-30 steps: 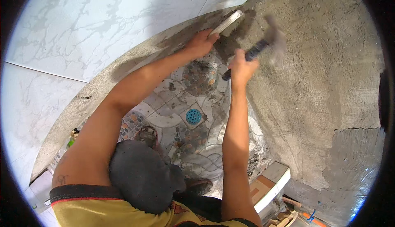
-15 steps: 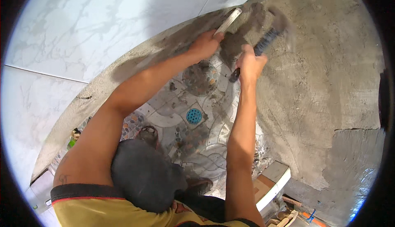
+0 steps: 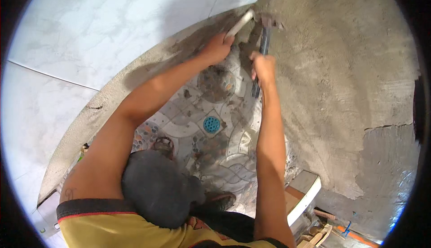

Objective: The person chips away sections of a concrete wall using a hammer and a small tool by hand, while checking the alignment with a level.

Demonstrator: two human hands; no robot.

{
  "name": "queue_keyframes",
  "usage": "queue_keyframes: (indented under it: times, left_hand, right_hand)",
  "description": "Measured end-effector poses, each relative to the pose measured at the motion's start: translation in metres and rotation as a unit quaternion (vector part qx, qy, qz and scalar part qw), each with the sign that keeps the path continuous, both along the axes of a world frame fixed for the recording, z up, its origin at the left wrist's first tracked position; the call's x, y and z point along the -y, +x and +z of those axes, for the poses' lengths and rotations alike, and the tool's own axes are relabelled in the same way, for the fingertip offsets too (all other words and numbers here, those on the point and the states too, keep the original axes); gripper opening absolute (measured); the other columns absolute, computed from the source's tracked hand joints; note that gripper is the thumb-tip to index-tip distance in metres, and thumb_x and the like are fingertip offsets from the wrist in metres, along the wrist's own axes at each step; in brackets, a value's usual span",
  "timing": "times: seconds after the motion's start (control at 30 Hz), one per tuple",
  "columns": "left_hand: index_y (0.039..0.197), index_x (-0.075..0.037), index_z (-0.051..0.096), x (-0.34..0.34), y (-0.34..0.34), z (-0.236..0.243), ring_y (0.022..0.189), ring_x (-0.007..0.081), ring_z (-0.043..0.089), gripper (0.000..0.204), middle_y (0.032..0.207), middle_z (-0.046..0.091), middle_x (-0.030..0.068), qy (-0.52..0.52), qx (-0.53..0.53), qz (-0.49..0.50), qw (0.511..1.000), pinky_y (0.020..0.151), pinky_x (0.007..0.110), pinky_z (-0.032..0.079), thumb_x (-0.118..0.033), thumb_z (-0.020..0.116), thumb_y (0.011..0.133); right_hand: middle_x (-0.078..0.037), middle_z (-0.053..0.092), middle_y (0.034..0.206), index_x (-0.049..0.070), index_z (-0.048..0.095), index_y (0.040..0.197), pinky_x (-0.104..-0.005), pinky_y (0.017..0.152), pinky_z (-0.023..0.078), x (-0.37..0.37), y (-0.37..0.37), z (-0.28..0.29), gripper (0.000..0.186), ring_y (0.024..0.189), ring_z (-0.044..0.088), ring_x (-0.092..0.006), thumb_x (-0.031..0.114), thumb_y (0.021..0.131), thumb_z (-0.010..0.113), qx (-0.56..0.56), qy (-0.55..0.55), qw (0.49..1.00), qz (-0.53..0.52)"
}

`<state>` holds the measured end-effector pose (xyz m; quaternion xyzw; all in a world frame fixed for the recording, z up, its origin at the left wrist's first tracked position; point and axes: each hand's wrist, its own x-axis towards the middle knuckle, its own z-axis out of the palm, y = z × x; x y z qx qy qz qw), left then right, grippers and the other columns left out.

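Observation:
My left hand (image 3: 218, 48) is closed round a pale, whitish rod (image 3: 239, 24), whose far end points up to the corner between the tiled wall and the bare cement wall. What kind of tool the rod is, I cannot make out. In my right hand (image 3: 264, 69) is a hammer (image 3: 265, 41) with a dark handle, gripped low down. Its slightly blurred head lies just right of the rod's upper end; whether the two touch, I cannot tell. Both arms stretch forward over the patterned floor.
White marbled tiles (image 3: 90, 28) cover the left wall; rough cement (image 3: 341, 68) covers the right. A blue round drain (image 3: 212, 124) sits in the dirty, pebble-patterned floor (image 3: 231, 158). A white-edged ledge (image 3: 306, 196) and an orange-handled tool (image 3: 359, 239) are at lower right.
The hammer has swung left, from out over the cement wall to beside the rod's upper end, its handle now more upright. The left hand and rod have shifted slightly left in view.

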<state>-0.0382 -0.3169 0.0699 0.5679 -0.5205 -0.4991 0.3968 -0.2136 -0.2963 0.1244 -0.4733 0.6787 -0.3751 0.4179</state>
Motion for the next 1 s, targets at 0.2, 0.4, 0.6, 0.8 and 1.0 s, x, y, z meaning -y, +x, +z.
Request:
queue_keyframes:
  times: [0.2,0.4,0.6,0.8,1.0]
  left_hand:
    - [0.124,-0.001,0.060,-0.049,0.015,-0.082,0.093,0.0396,0.067,0.046,0.098,0.068,0.0237,-0.025,0.126,-0.028,0.991,0.082,0.050,0.050,-0.040,0.049,0.102]
    - [0.137,-0.001,0.054,0.009,0.003,-0.038,0.096,0.0420,0.066,0.056,0.103,0.068,0.0259,-0.105,0.085,-0.063,0.989,0.083,0.049,0.050,-0.045,0.048,0.102]
    - [0.138,0.000,0.053,0.035,0.022,-0.106,0.100,0.0400,0.066,0.056,0.106,0.068,0.0258,-0.216,0.144,0.033,0.965,0.085,0.048,0.050,-0.044,0.049,0.102]
    - [0.135,-0.002,0.055,0.035,0.020,-0.060,0.105,0.0349,0.066,0.052,0.109,0.068,0.0246,-0.103,0.103,-0.130,0.981,0.092,0.043,0.049,-0.042,0.048,0.103]
    - [0.122,-0.001,0.060,0.029,0.019,-0.056,0.082,0.0286,0.061,0.046,0.088,0.063,0.0176,-0.069,0.102,-0.117,0.985,0.080,0.043,0.047,-0.042,0.047,0.104]
  right_hand:
    - [-0.004,0.044,0.047,0.000,0.057,0.068,-0.0342,0.036,0.037,-0.073,-0.003,-0.034,0.021,0.034,0.041,-0.0166,0.012,0.084,0.061,0.119,-0.046,0.989,-0.074]
    - [-0.004,0.045,0.047,0.001,0.055,0.068,-0.0335,0.035,0.038,-0.077,0.009,-0.052,0.021,0.034,0.041,-0.0157,0.009,0.086,0.062,0.188,-0.093,0.972,-0.104]
    - [-0.003,0.046,0.048,0.004,0.054,0.067,-0.0318,0.037,0.037,-0.059,0.039,-0.067,0.022,0.035,0.043,-0.0151,0.009,0.086,0.065,0.149,-0.156,0.969,-0.123]
    - [-0.003,0.050,0.050,0.005,0.054,0.064,-0.0306,0.039,0.037,0.016,0.018,-0.155,0.025,0.038,0.046,-0.0133,0.008,0.086,0.065,0.123,-0.303,0.936,-0.128]
    - [-0.003,0.054,0.055,0.003,0.055,0.069,-0.0317,0.040,0.040,0.018,0.035,-0.134,0.019,0.041,0.049,-0.0145,0.008,0.085,0.064,0.063,-0.264,0.956,-0.115]
